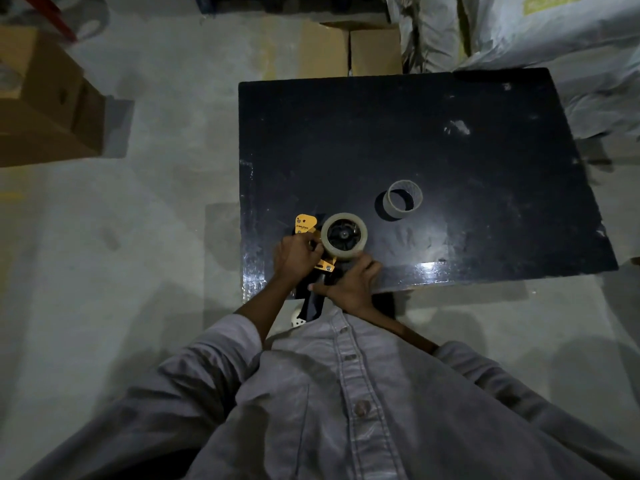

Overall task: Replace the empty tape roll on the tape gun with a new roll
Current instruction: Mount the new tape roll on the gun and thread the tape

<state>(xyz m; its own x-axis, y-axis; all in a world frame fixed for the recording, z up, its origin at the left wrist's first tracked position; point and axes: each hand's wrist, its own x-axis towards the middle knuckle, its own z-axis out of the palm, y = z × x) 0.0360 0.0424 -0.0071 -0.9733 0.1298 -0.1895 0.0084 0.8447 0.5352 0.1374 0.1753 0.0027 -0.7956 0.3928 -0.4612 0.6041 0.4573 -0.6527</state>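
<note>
A yellow and black tape gun (306, 226) lies at the near left corner of a black table (450, 140). A full roll of clear tape (360, 237) sits on the gun's black hub. My left hand (294, 256) grips the gun's yellow frame beside the roll. My right hand (349, 285) is closed around the gun's black handle just below the roll, at the table's front edge. The empty cardboard core (403, 199) stands by itself on the table, up and to the right of the gun.
Brown cardboard boxes (52, 105) sit on the grey concrete floor at the left. More boxes (349, 50) stand behind the table. White sacks (519, 32) are piled at the back right, touching the table's far corner.
</note>
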